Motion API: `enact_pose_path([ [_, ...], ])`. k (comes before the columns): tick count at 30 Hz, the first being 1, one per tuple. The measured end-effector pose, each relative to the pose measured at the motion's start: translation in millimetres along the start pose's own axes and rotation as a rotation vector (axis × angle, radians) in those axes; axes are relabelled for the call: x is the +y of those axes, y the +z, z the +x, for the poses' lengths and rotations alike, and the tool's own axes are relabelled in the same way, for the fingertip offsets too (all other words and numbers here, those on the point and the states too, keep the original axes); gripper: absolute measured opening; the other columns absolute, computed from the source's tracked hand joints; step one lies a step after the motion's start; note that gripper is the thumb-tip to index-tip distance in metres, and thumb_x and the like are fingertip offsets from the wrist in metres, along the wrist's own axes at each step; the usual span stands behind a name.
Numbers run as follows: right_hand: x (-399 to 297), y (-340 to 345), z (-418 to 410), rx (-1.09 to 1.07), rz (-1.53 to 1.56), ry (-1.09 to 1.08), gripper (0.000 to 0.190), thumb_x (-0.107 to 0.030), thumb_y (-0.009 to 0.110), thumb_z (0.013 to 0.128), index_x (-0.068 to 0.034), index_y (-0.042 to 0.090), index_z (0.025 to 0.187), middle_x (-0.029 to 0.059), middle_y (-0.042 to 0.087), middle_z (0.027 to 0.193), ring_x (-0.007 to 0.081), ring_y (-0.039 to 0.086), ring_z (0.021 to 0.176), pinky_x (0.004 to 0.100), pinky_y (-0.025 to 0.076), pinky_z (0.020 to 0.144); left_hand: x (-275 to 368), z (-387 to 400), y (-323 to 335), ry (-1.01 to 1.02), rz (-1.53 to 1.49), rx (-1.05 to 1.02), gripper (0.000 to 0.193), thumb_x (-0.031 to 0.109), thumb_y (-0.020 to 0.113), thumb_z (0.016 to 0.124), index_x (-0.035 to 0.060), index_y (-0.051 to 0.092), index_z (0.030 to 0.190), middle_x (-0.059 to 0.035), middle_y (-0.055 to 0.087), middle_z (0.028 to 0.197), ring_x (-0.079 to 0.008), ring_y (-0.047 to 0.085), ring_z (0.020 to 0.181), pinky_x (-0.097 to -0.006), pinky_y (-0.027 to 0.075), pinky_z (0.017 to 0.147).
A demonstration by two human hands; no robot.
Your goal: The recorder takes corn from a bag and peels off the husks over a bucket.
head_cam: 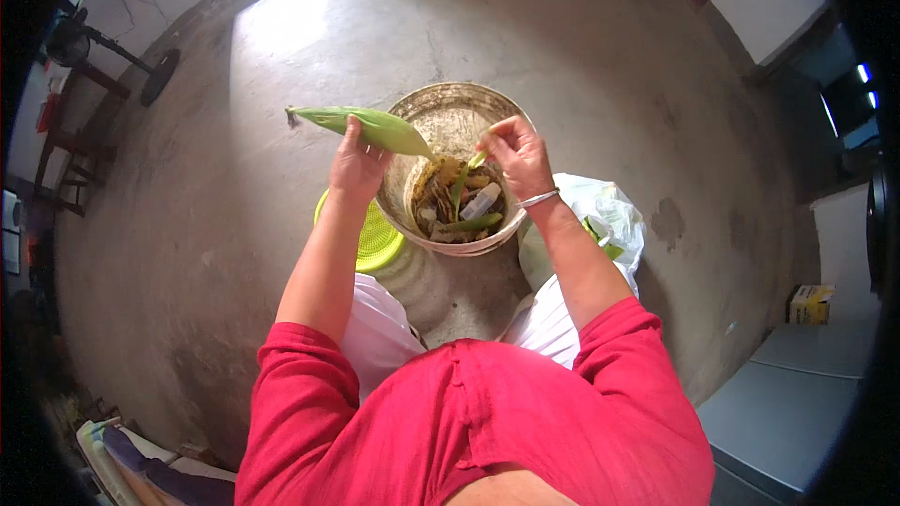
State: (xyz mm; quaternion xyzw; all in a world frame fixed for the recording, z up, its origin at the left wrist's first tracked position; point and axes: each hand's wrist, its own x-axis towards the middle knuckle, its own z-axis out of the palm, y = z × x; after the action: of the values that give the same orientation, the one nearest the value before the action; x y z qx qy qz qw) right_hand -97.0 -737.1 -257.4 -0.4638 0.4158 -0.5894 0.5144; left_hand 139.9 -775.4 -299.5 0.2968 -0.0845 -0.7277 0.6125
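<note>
An ear of corn in its green husk (380, 128) lies in my left hand (360, 161), its dark silk end pointing left and its other end over a large dirty bucket (460, 95). Above the bucket's right side, my right hand (520, 154) pinches a narrow strip of green husk (460, 186) that hangs down. Within the large bucket is a smaller container (411, 193) of scraps, with a translucent plastic bottle (481, 202) and a piece of green husk (474, 223) among them.
A lime-green plastic basket (380, 239) stands left of the bucket, partly behind my left forearm. On the right is a white plastic bag (612, 214) with green leaves. A pedestal fan (116, 46) and wooden furniture (74, 144) stand far left; a small yellow box (811, 304) is far right.
</note>
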Motion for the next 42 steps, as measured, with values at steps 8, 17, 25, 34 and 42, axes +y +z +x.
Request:
enact_pose_path([
  [8, 10.9, 2.5, -1.3, -0.242, -0.927, -0.265, 0.025, -0.009, 0.053, 0.074, -0.002, 0.060, 0.097, 0.0137, 0.060, 0.099, 0.0202, 0.061, 0.087, 0.0289, 0.049, 0.074, -42.1, -36.5, 34.9, 0.084, 0.697, -0.067, 0.036, 0.023, 0.063, 0.077, 0.0080, 0.047, 0.106, -0.0057, 0.054, 0.098, -0.0153, 0.052, 0.088, -0.0282, 0.043, 0.074],
  [17, -13.6, 16.9, -4.6, -0.191, -0.632, -0.060, 0.024, -0.018, 0.062, 0.075, 0.000, 0.062, 0.092, 0.0105, 0.063, 0.083, 0.0167, 0.062, 0.071, 0.0268, 0.049, 0.062, -70.3, -50.9, 41.1, 0.149, 1.034, -0.281, 0.047, 0.018, 0.067, 0.073, 0.0030, 0.044, 0.112, -0.0091, 0.058, 0.094, -0.0149, 0.058, 0.084, -0.0279, 0.047, 0.069],
  [25, 11.2, 7.5, 3.4, -0.020, -0.532, -0.008, 0.017, -0.014, 0.057, 0.078, 0.000, 0.062, 0.086, 0.0070, 0.063, 0.072, 0.0107, 0.059, 0.063, 0.0257, 0.047, 0.057, -67.1, -50.7, 46.7, 0.113, 1.030, -0.336, 0.052, 0.016, 0.065, 0.074, 0.0024, 0.040, 0.117, -0.0111, 0.057, 0.100, -0.0186, 0.058, 0.088, -0.0291, 0.047, 0.072],
  [34, 10.1, 2.6, 6.1, 0.009, 0.284, 0.422, 0.010, -0.014, 0.058, 0.081, -0.005, 0.058, 0.084, 0.0009, 0.059, 0.075, 0.0084, 0.054, 0.063, 0.0221, 0.045, 0.058, -47.4, -48.3, 46.5, -0.171, 0.797, -0.420, 0.055, 0.021, 0.061, 0.078, 0.0057, 0.035, 0.124, -0.0076, 0.049, 0.113, -0.0182, 0.050, 0.101, -0.0320, 0.043, 0.082],
  [42, 11.6, 20.2, -1.8, -0.073, 0.296, 0.427, 0.011, -0.013, 0.055, 0.084, -0.006, 0.053, 0.093, 0.0029, 0.058, 0.086, 0.0117, 0.056, 0.076, 0.0256, 0.046, 0.071, -66.9, -34.1, 34.1, -0.086, 0.594, -0.306, 0.044, 0.030, 0.052, 0.086, 0.0065, 0.038, 0.120, -0.0062, 0.050, 0.109, -0.0155, 0.051, 0.096, -0.0316, 0.045, 0.079],
])
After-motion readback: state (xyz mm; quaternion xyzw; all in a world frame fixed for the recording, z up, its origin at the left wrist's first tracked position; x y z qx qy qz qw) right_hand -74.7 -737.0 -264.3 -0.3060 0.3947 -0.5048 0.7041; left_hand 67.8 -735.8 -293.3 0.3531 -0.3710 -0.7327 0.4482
